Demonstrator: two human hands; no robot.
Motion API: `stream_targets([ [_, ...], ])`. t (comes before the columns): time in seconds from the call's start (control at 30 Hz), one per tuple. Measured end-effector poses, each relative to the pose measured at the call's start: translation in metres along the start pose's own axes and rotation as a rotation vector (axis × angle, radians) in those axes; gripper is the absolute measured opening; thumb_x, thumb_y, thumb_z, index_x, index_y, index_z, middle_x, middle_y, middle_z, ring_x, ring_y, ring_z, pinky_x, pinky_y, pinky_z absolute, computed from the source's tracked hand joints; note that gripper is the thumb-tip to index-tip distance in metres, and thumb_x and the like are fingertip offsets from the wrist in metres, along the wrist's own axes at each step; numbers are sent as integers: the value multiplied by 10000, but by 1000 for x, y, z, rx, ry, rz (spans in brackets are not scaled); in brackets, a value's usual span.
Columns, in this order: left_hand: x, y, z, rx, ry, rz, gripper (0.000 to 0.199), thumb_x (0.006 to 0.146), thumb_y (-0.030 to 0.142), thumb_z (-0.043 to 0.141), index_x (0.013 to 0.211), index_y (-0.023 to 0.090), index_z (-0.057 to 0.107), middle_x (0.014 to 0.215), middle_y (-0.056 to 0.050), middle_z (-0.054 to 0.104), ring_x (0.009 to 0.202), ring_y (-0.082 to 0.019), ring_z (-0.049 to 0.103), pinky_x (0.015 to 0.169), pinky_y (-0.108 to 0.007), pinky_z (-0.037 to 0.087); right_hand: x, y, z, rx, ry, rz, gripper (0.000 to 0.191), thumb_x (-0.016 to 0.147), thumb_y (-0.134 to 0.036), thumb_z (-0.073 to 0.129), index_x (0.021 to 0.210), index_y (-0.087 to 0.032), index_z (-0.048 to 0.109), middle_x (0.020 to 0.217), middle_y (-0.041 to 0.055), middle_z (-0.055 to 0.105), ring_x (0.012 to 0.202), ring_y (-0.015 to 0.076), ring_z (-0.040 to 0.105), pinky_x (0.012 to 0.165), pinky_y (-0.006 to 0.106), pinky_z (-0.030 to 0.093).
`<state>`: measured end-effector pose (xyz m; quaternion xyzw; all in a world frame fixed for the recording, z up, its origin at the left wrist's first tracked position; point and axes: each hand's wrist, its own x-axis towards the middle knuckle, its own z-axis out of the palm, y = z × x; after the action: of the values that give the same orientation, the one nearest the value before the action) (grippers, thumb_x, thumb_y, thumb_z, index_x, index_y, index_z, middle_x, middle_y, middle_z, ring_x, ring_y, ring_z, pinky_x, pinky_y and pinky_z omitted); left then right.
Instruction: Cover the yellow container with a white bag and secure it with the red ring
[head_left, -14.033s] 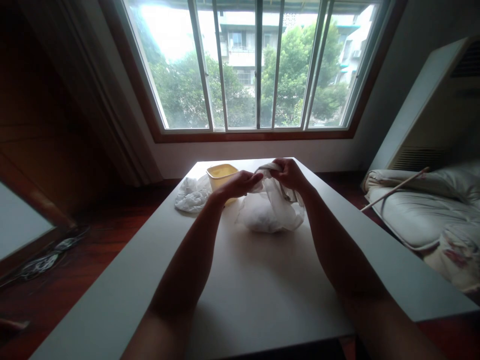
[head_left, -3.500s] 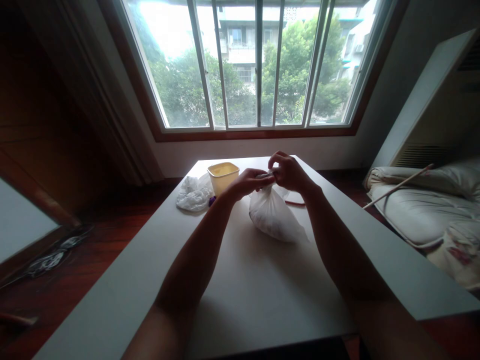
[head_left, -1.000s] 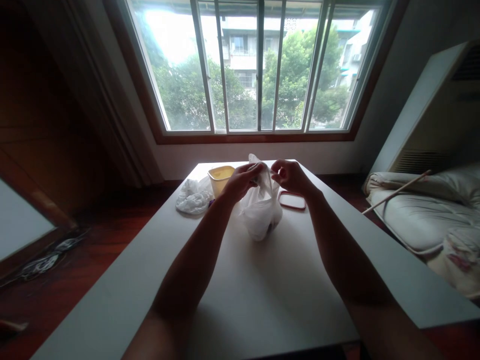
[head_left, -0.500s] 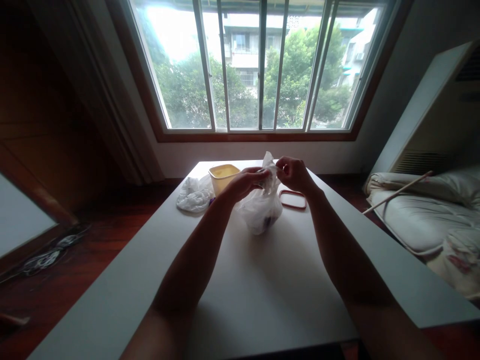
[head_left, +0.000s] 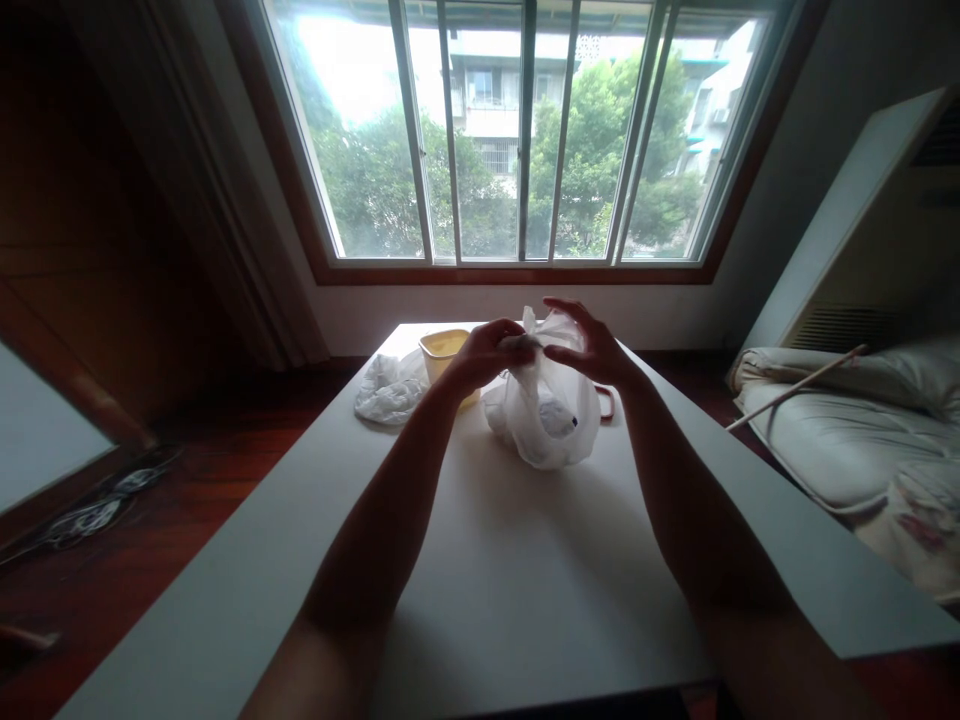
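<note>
A thin white plastic bag [head_left: 544, 430] stands on the white table, with something pale with a dark spot showing inside it. My left hand [head_left: 487, 355] pinches the gathered top of the bag. To its right, my right hand [head_left: 589, 345] has thumb and fingers spread around the bag's top; whether it touches the plastic I cannot tell. Behind my left hand is a yellow square tub [head_left: 442, 345], partly hidden by that arm. A lid with a red-brown rim [head_left: 607, 403] shows only its right edge past the bag.
Left of the tub lies a second, crumpled white plastic bag [head_left: 390, 390] on the white table [head_left: 525, 580]. A cushioned seat with a thin stick [head_left: 795, 388] across it is right of the table. Coiled cables [head_left: 97, 515] lie on the floor at left. A window is beyond.
The bag has swung round and widened toward the right, now covering most of the lid. My right hand has gone from pinching at the bag's top to spread fingers.
</note>
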<state>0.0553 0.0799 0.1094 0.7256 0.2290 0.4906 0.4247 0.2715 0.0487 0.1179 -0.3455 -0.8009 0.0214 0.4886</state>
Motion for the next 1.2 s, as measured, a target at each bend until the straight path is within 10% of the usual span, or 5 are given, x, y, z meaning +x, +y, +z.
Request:
stream_targets([
  [0.23, 1, -2, -2, 371, 19, 199, 286, 707, 132, 670, 989, 159, 707, 885, -27, 710, 744, -135, 613, 697, -253, 488, -1, -1, 7, -30, -115, 143, 269, 836, -414, 696, 925, -163, 739, 795, 43, 729, 738, 209, 650, 675, 302, 489],
  [0.4, 1, -7, -11, 638, 96, 133, 405, 758, 88, 570, 1135, 169, 692, 950, -64, 736, 751, -159, 644, 714, -261, 494, 0, 2, 6, -250, -33, 272, 166, 794, -311, 720, 892, -178, 718, 807, 55, 737, 702, 202, 638, 684, 304, 462],
  [0.63, 3, -5, -27, 861, 314, 85, 129, 825, 180, 542, 791, 176, 667, 703, -73, 656, 695, -215, 600, 729, -306, 438, 1, 10, 2, -308, 129, 338, 168, 785, -352, 689, 758, -211, 603, 705, 49, 655, 648, 209, 579, 648, 329, 453],
  [0.83, 1, 1, -40, 725, 377, -46, 142, 844, 252, 545, 734, 208, 624, 579, -31, 580, 586, -196, 537, 643, -299, 396, 5, 22, 2, 2, 308, 424, 117, 762, -316, 598, 795, -217, 545, 704, -10, 598, 656, 162, 525, 616, 280, 439],
  [1.2, 4, 19, -52, -272, 404, -171, 139, 795, 321, 584, 813, 184, 602, 441, 69, 428, 368, -80, 367, 398, -199, 267, 7, 43, -6, 267, 568, 584, 246, 745, -422, 627, 804, -221, 497, 675, -41, 506, 511, 109, 453, 477, 255, 393],
])
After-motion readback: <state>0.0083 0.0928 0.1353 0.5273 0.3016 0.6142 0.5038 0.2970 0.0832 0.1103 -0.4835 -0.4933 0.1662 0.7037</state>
